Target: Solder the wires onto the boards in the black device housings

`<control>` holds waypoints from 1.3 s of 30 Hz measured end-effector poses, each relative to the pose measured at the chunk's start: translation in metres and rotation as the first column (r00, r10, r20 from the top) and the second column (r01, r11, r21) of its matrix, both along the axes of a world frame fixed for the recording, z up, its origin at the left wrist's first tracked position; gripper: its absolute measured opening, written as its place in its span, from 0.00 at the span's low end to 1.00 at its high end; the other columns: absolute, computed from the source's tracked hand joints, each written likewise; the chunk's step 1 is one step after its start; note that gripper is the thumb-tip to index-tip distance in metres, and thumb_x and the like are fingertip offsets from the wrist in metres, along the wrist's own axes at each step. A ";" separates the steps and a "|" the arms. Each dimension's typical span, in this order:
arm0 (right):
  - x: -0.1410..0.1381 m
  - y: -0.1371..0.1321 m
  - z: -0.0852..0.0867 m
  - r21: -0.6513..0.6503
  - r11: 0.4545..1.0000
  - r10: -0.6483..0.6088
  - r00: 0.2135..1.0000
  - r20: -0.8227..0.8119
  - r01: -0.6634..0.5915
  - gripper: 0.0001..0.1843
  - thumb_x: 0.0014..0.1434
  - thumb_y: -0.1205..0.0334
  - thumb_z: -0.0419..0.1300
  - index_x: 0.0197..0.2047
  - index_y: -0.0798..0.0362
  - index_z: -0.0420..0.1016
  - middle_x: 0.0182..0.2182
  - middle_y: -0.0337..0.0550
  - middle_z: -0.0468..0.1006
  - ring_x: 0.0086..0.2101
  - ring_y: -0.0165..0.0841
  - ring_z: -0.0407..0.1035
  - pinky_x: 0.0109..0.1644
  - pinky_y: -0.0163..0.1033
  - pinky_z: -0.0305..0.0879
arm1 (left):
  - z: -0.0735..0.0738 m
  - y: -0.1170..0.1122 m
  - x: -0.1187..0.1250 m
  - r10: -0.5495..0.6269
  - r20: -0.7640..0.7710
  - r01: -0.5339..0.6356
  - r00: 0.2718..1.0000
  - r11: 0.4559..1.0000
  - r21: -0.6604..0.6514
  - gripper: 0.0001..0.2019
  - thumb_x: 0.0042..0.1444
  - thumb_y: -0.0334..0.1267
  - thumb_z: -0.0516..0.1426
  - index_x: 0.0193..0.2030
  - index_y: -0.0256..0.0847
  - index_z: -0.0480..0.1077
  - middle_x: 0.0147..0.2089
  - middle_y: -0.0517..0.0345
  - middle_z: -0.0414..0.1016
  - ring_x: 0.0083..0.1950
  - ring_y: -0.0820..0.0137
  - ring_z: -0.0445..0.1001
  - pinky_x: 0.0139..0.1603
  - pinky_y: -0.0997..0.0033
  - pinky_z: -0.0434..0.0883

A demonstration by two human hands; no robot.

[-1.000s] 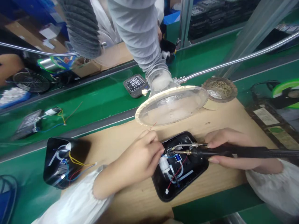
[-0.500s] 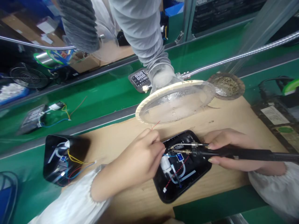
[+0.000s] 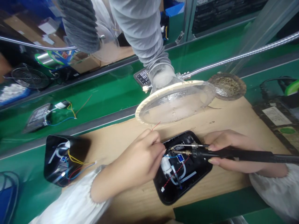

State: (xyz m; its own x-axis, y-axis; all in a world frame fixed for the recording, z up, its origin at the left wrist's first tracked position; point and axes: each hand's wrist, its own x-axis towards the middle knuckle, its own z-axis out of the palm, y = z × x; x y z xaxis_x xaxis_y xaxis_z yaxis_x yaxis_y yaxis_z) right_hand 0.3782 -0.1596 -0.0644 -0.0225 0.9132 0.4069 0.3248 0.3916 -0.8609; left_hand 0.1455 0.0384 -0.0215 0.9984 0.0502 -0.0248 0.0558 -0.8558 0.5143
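Note:
My left hand [image 3: 142, 152] is closed in a pinch at the upper left rim of an open black housing [image 3: 161, 196]. A thin red wire [image 3: 156, 126] sticks up out of its fingers. With my right hand [image 3: 230, 151] I grip the black handle of a soldering iron [image 3: 245, 155] that has a thin metal feed tube beside its tip. That tip reaches into the housing, close to my left fingertips; the exact contact point is hidden. Inside the housing lie a white cylindrical part [image 3: 166, 165], a small blue component [image 3: 180, 158], pale tubing and a twisted red lead [image 3: 176, 172].
A clear fume hood [image 3: 175, 102] on a ribbed white hose [image 3: 142, 31] hangs just beyond the housing. Left stands another black housing [image 3: 52, 168] with loose wires. On the green belt lie a wired part [image 3: 38, 118] and a display board [image 3: 141, 77]. A round dish [image 3: 227, 85] sits behind right.
The wired part and the display board have shifted right along the green belt; the hood now covers more of the board. My hands and the soldering iron are almost unmoved.

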 end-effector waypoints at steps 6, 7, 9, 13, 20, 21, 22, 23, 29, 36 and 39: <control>0.000 0.001 0.001 -0.002 1.000 -0.006 1.000 0.016 0.006 0.21 0.59 0.75 0.65 0.52 0.45 0.71 0.35 0.41 0.80 0.36 0.35 0.78 0.38 0.38 0.77 | 0.000 0.000 -0.001 -0.012 0.007 0.012 1.000 1.000 0.005 0.15 0.70 0.32 0.49 0.36 0.35 0.74 0.36 0.53 0.62 0.39 0.65 0.62 0.41 0.63 0.65; 0.000 0.001 0.000 -0.008 1.000 -0.007 1.000 0.024 0.007 0.21 0.59 0.75 0.65 0.52 0.45 0.70 0.35 0.41 0.80 0.36 0.35 0.78 0.38 0.38 0.77 | 0.000 0.000 0.000 -0.012 0.010 0.012 1.000 1.000 0.004 0.15 0.70 0.32 0.48 0.36 0.34 0.74 0.36 0.53 0.62 0.39 0.65 0.62 0.41 0.63 0.65; 0.000 0.001 0.000 0.001 1.000 -0.005 1.000 0.028 0.005 0.21 0.60 0.74 0.65 0.52 0.45 0.70 0.35 0.41 0.80 0.36 0.35 0.78 0.38 0.37 0.77 | 0.000 0.000 0.000 -0.010 0.013 0.010 1.000 1.000 0.003 0.16 0.70 0.32 0.48 0.36 0.34 0.74 0.36 0.53 0.62 0.39 0.65 0.62 0.41 0.62 0.65; -0.001 0.003 -0.001 0.001 1.000 0.004 0.999 0.032 -0.004 0.21 0.61 0.74 0.65 0.53 0.45 0.70 0.37 0.42 0.80 0.38 0.35 0.79 0.39 0.38 0.77 | 0.000 0.000 0.000 -0.012 0.017 0.012 1.000 1.000 -0.001 0.15 0.70 0.32 0.48 0.36 0.35 0.74 0.36 0.53 0.63 0.38 0.65 0.62 0.41 0.62 0.66; -0.002 0.003 -0.002 -0.011 1.000 0.009 1.000 0.012 -0.009 0.21 0.60 0.74 0.65 0.53 0.45 0.70 0.37 0.42 0.80 0.35 0.34 0.78 0.38 0.37 0.76 | -0.002 0.000 0.000 -0.008 0.027 0.008 1.000 1.000 0.003 0.14 0.70 0.31 0.49 0.35 0.36 0.73 0.36 0.54 0.63 0.39 0.66 0.62 0.44 0.62 0.68; -0.002 0.002 -0.002 -0.007 1.000 0.008 1.000 0.009 -0.008 0.21 0.60 0.74 0.65 0.53 0.45 0.70 0.37 0.42 0.79 0.36 0.34 0.77 0.38 0.37 0.76 | -0.002 0.001 0.000 -0.008 0.025 0.008 1.000 1.000 0.004 0.14 0.70 0.31 0.49 0.35 0.36 0.73 0.35 0.54 0.63 0.38 0.66 0.62 0.44 0.62 0.68; -0.002 0.001 -0.003 -0.006 1.000 0.008 1.000 0.006 -0.008 0.21 0.60 0.74 0.65 0.53 0.46 0.70 0.36 0.42 0.79 0.36 0.34 0.77 0.39 0.38 0.76 | -0.002 0.001 0.000 -0.009 0.026 0.009 1.000 1.000 0.005 0.14 0.70 0.31 0.49 0.35 0.36 0.73 0.35 0.54 0.63 0.38 0.66 0.62 0.43 0.62 0.68; -0.002 0.001 -0.003 -0.009 1.000 0.006 1.000 0.006 -0.006 0.21 0.60 0.74 0.65 0.53 0.46 0.70 0.36 0.42 0.79 0.36 0.34 0.77 0.40 0.38 0.76 | -0.001 0.001 0.001 -0.010 0.025 0.010 1.000 1.000 0.005 0.14 0.70 0.32 0.49 0.35 0.36 0.73 0.35 0.54 0.63 0.38 0.66 0.62 0.43 0.62 0.68; -0.002 0.000 -0.004 -0.010 1.000 -0.001 1.000 0.003 0.001 0.21 0.59 0.75 0.65 0.52 0.47 0.70 0.35 0.40 0.78 0.35 0.33 0.76 0.39 0.38 0.75 | -0.001 0.000 0.000 -0.011 0.019 0.011 1.000 1.000 0.007 0.15 0.70 0.32 0.49 0.35 0.35 0.73 0.35 0.53 0.63 0.38 0.66 0.62 0.39 0.64 0.65; 0.000 0.000 0.001 0.005 0.999 -0.035 0.999 0.030 0.035 0.19 0.60 0.73 0.66 0.51 0.46 0.71 0.35 0.41 0.79 0.35 0.34 0.77 0.38 0.37 0.76 | -0.001 0.000 0.000 -0.015 0.015 0.015 1.000 1.000 0.013 0.15 0.70 0.32 0.49 0.34 0.35 0.73 0.36 0.53 0.63 0.39 0.66 0.63 0.42 0.63 0.67; 0.005 -0.005 0.007 0.024 0.996 -0.088 0.992 0.089 0.086 0.18 0.60 0.72 0.66 0.51 0.47 0.72 0.36 0.44 0.80 0.37 0.36 0.79 0.38 0.37 0.77 | -0.001 0.000 0.000 -0.011 0.016 0.010 1.000 1.000 0.012 0.16 0.70 0.33 0.48 0.35 0.36 0.74 0.35 0.53 0.63 0.39 0.65 0.63 0.42 0.63 0.67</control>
State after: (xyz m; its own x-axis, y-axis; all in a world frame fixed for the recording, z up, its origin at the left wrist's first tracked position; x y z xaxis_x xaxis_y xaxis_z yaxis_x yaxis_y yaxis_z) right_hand 0.3835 -0.1646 -0.0576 0.0191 0.9049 0.4251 0.4342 0.3755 -0.8188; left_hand 0.1455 0.0387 -0.0221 0.9992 0.0400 -0.0083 0.0387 -0.8622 0.5050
